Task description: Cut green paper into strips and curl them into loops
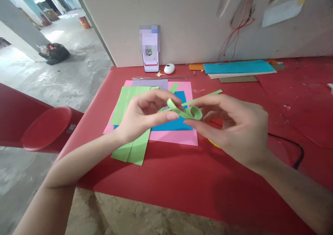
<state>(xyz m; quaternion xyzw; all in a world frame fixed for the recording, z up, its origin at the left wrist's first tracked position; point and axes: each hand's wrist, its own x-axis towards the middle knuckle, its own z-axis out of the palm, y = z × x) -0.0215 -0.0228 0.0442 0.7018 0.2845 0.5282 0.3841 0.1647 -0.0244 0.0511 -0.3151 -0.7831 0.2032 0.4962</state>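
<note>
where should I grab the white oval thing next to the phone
Take the white oval object across its narrow sides, coming straight down from above. It lies flat and low on the red table with open space around it, the phone just left.

Ahead of you a phone (151, 56) leans upright against the wall, a white mouse (169, 68) just beside it. Far right lies a blue paper stack (238, 67) (edges slightly fanned); a red stool (47, 127) stands left of the table (166, 179).
</note>
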